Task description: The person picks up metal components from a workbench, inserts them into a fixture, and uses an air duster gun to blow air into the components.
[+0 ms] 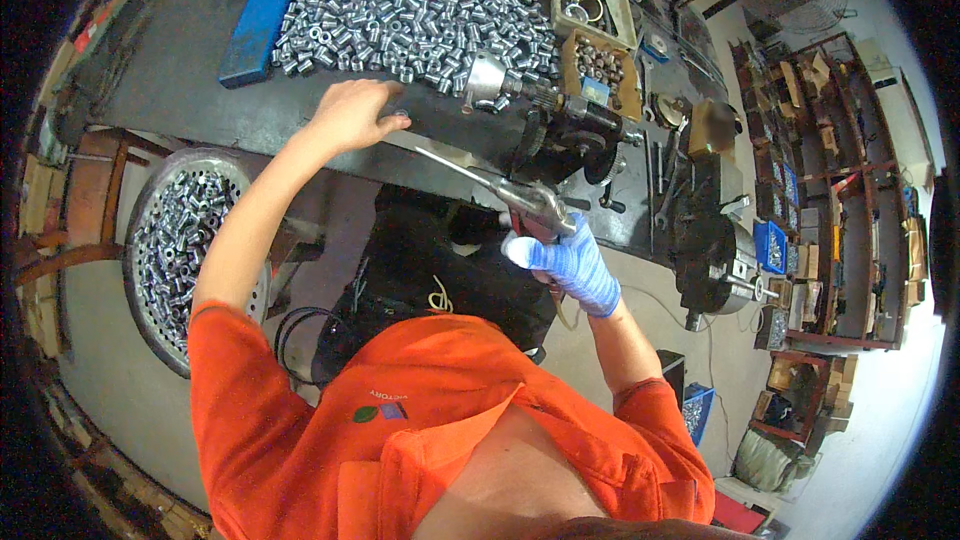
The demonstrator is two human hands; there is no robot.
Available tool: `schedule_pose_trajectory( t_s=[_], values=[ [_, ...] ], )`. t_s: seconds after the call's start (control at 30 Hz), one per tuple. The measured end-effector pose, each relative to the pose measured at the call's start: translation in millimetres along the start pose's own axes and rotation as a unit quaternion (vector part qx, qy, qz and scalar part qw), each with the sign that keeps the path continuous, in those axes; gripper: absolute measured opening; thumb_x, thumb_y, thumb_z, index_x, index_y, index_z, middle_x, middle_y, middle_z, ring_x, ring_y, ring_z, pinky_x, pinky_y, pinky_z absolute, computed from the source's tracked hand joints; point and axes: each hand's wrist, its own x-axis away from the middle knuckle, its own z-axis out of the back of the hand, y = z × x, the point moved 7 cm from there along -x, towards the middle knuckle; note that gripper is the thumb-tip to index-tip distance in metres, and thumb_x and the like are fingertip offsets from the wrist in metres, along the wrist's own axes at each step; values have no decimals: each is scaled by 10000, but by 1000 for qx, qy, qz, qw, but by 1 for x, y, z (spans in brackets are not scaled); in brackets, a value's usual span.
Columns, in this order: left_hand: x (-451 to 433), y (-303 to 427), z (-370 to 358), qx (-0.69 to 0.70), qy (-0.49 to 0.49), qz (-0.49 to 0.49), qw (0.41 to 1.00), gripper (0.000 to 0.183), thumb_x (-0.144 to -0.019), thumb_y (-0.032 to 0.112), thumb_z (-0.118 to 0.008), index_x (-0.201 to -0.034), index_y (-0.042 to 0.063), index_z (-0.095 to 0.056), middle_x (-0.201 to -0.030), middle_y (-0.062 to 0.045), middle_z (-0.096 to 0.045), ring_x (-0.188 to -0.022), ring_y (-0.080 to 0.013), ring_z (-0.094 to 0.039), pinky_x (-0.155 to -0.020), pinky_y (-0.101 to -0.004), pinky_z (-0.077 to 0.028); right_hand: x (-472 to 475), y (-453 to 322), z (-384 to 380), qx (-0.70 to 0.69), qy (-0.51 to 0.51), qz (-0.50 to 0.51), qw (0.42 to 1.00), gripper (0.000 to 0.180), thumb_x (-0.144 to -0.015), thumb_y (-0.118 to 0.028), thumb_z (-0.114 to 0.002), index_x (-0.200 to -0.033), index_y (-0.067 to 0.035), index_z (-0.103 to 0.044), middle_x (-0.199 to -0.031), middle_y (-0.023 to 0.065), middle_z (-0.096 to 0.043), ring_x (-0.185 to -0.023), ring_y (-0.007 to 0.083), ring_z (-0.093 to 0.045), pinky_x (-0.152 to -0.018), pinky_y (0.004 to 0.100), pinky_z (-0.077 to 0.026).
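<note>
My bare left hand (352,116) is over the front of the dark workbench, just before a large heap of shiny metal bushings (420,22). Its thumb and fingertips are apart, and a small ring-like metal part shows by the thumb; whether the hand holds it is unclear. My right hand (574,266), in a blue-and-white knitted glove, grips an air blow gun (532,199). The gun's long metal nozzle points up-left toward my left hand. A red handle shows partly beneath the glove.
A blue block-like object (259,30) borders the heap. A dividing-head-like fixture (577,131) stands right of it, near boxes of small parts (604,75). A perforated metal basin (135,277) of bushings stands lower left. A chuck machine (712,270) and shelving (847,195) are at right.
</note>
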Motion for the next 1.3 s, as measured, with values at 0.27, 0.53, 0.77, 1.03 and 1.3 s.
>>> schedule_pose_trajectory(
  t_s=[0.27, 0.53, 0.77, 1.03, 1.3],
  values=[
    [83, 93, 43, 469, 167, -98, 862, 764, -699, 112, -724, -1319, 8, -290, -1227, -136, -476, -1052, -191, -522, -892, -316, -425, -33, -128, -70, -10, 42, 257, 965, 877, -645, -443, -742, -1253, 77, -382, -1137, 196, -530, -1077, 241, -501, -932, 323, -378],
    [85, 40, 19, 655, 115, 42, 746, 356, -820, 116, -599, -1137, 6, -480, -884, -96, -631, -867, -192, -612, -807, -312, -466, -6, -91, -66, -97, -38, 182, 978, 741, -704, -146, -739, -1300, 43, -343, -1253, 127, -465, -1114, 213, -493, -933, 345, -411],
    [121, 36, -2, 574, -79, 58, 813, 261, -803, 131, -637, -997, -3, -526, -767, -84, -630, -768, -170, -631, -693, -296, -505, 52, 41, 89, -109, 246, 40, 962, 446, -799, -270, -633, -1065, 79, -547, -909, 139, -626, -741, 213, -636, -644, 318, -554],
    [115, 31, -16, 589, -108, 72, 797, 242, -788, 125, -659, -946, 3, -522, -729, -48, -604, -684, -120, -619, -610, -262, -488, 1, 59, 126, -471, 407, -24, 783, 322, -802, -347, -625, -878, -42, -557, -737, 80, -577, -603, 172, -554, -539, 272, -486],
    [102, 31, -18, 583, -147, 17, 799, 286, -775, 160, -676, -979, 16, -536, -742, -47, -614, -664, -121, -622, -580, -268, -484, -82, 100, 176, -445, 327, 73, 830, 371, -816, -411, -548, -973, -77, -581, -866, 73, -612, -774, 238, -593, -751, 387, -491]
  ],
)
